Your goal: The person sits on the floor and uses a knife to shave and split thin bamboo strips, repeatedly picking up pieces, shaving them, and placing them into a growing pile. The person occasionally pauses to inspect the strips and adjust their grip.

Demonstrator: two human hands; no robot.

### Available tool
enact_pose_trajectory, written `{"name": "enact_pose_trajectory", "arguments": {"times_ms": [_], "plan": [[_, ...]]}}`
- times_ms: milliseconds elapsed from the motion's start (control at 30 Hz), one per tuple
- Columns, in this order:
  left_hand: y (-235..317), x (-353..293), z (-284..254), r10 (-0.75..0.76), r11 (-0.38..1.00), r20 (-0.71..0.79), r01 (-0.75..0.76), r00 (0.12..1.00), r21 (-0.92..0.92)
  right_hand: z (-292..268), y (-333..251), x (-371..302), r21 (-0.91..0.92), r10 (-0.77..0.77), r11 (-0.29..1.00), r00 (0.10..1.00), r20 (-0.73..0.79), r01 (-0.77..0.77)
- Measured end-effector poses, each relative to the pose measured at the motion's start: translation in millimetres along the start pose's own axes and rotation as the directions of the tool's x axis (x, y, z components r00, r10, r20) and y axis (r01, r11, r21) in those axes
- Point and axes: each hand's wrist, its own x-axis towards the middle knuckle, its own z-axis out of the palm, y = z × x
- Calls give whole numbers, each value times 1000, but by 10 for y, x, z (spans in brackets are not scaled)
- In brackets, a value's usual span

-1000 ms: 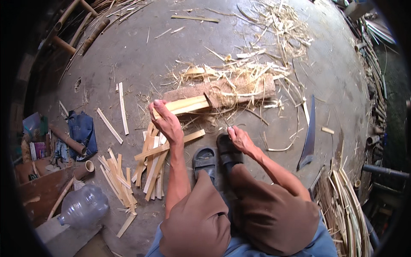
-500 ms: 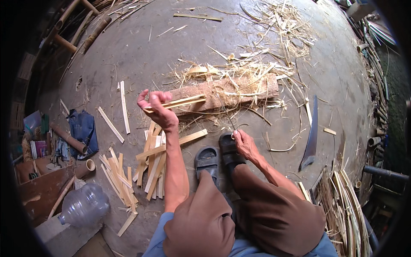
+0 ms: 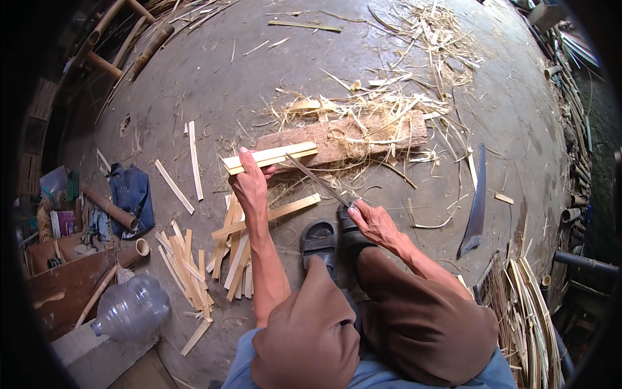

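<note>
My left hand (image 3: 251,181) is closed round pale bamboo strips (image 3: 275,155), held together lengthwise, their far end over the left part of a rough wooden block (image 3: 311,136). In my right hand (image 3: 372,220) is a knife (image 3: 317,179) with a long narrow blade; its handle is hidden in my fist. The blade slants up and left, and its tip appears to meet the strips near their middle. Thin shavings (image 3: 363,133) cover much of the block. Cut bamboo slats (image 3: 236,249) lie piled below my left hand, one lying crosswise on top.
A handsaw (image 3: 476,201) lies on the floor to the right. More slats (image 3: 184,266) and a clear plastic jug (image 3: 133,308) are at the left, near a blue cloth (image 3: 131,194). Bundled long strips (image 3: 525,311) stand at the lower right. Shavings (image 3: 440,39) litter the far floor.
The strips have turned in my left hand, so their broad face now shows. The knife has been raised from near my foot, bringing its tip up to the strips.
</note>
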Motion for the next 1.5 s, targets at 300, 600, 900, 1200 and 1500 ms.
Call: {"name": "enact_pose_trajectory", "arguments": {"times_ms": [300, 600, 900, 1200, 1500], "plan": [[-208, 93, 64, 391, 904, -111, -360, 913, 229, -23, 13, -26, -36, 6, 999, 1000, 6, -6], [-107, 28, 161, 295, 951, -99, -281, 950, 130, -31, -9, -114, -65, 5, 998, 999, -44, -8], [-310, 135, 296, 416, 895, -82, -392, 906, 211, -127, 79, -53, -65, -36, 997, 997, -70, 31], [-295, 424, 41, 172, 985, 145, -175, 974, 7, -262, 246, 112, -83, 143, 985, 986, -88, -150], [-310, 92, 161, -14, 996, 220, 33, 975, -82, -257, 177, 230, 39, 193, 981, 979, -62, -190]]}}
